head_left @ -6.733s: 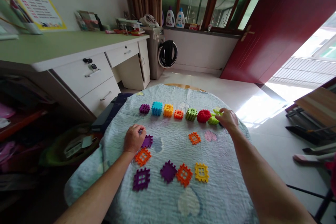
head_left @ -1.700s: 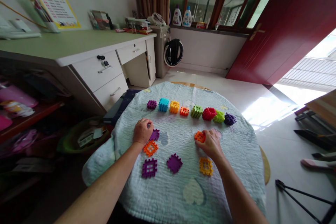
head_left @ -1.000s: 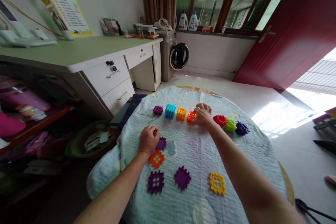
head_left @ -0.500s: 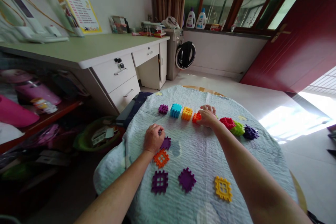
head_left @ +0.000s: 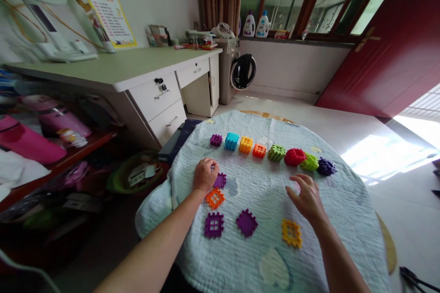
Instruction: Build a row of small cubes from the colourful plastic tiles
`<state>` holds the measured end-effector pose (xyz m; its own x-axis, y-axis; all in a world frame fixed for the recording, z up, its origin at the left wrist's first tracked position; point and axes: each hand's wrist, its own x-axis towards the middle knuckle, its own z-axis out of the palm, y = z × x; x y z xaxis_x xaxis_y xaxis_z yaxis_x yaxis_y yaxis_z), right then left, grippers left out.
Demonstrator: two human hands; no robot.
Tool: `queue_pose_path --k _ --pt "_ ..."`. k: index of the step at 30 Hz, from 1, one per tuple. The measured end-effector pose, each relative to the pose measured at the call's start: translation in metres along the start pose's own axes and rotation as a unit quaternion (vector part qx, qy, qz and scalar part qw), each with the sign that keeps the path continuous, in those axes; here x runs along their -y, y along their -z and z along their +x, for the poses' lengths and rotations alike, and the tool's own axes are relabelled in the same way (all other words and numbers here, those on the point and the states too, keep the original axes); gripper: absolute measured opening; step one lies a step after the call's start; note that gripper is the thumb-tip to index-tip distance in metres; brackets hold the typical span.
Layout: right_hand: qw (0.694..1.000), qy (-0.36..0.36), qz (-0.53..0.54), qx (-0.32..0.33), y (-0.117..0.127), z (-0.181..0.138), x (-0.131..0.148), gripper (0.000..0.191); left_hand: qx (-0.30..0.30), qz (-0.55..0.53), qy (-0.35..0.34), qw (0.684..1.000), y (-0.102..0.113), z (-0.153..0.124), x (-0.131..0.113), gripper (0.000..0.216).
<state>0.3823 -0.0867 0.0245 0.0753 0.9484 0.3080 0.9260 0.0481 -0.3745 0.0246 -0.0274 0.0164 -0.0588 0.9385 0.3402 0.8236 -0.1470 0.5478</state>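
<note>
I see the left hand (head_left: 205, 175) curled into a loose fist on the quilt (head_left: 240, 265), toward its left edge, with the knuckles touching a purple tile (head_left: 220, 180). I cannot tell whether anything sits inside the fist. The right hand (head_left: 307, 197) is empty, its fingers spread apart just over the quilt toward the right side. The piece nearest it is the yellow tile (head_left: 291, 232), lying flat just beside the wrist on the near side. An orange tile (head_left: 215, 198) lies just in front of the left hand, and a row of cubes (head_left: 276, 152) runs along the far edge. I judge these tiles to be light, stiff plastic with notched rims. Flat on soft cloth, one is best pinched by two opposite edges or hooked through a window hole.
</note>
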Motion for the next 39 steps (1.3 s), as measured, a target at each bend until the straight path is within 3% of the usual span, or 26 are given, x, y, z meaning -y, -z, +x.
queue_pose_path --k 4,11,16,19,23,29,31,35,37,39 --pt "0.996 -0.075 -0.053 0.009 -0.014 -0.021 -0.023 0.036 0.004 -0.007 0.002 1.0 0.002 0.0 -0.002 0.021" --pt "0.995 -0.075 -0.068 0.006 -0.011 -0.022 -0.01 0.032 0.025 -0.014 0.009 1.0 0.004 0.003 -0.003 0.016" --pt "0.994 -0.066 -0.081 0.008 -0.011 -0.022 -0.009 0.03 0.095 -0.057 0.023 0.994 0.013 0.01 -0.005 0.014" --pt "0.994 -0.066 -0.091 0.01 -0.012 -0.022 -0.009 0.031 0.121 -0.075 -0.012 0.99 0.023 0.008 -0.006 0.016" --pt "0.993 -0.066 -0.093 0.008 -0.012 -0.022 -0.01 0.03 0.17 -0.011 -0.053 0.984 0.032 0.001 -0.006 0.025" --pt "0.994 -0.067 -0.087 0.006 -0.011 -0.022 -0.009 0.029 0.285 -0.021 -0.009 0.958 0.036 0.01 -0.015 0.016" --pt "0.994 -0.07 -0.085 0.009 -0.01 -0.022 -0.008 0.029 0.251 -0.043 -0.022 0.967 0.035 0.014 -0.024 0.011" --pt "0.994 -0.073 -0.085 0.013 -0.008 -0.022 -0.006 0.029 0.118 0.002 -0.096 0.988 0.024 0.012 -0.044 0.016" --pt "0.994 -0.074 -0.085 0.013 -0.008 -0.022 -0.005 0.029 0.115 0.034 -0.127 0.985 0.015 0.005 -0.051 0.02" --pt "0.994 -0.075 -0.084 0.013 -0.007 -0.022 -0.005 0.029 0.157 0.045 -0.149 0.975 0.007 -0.002 -0.053 0.024"
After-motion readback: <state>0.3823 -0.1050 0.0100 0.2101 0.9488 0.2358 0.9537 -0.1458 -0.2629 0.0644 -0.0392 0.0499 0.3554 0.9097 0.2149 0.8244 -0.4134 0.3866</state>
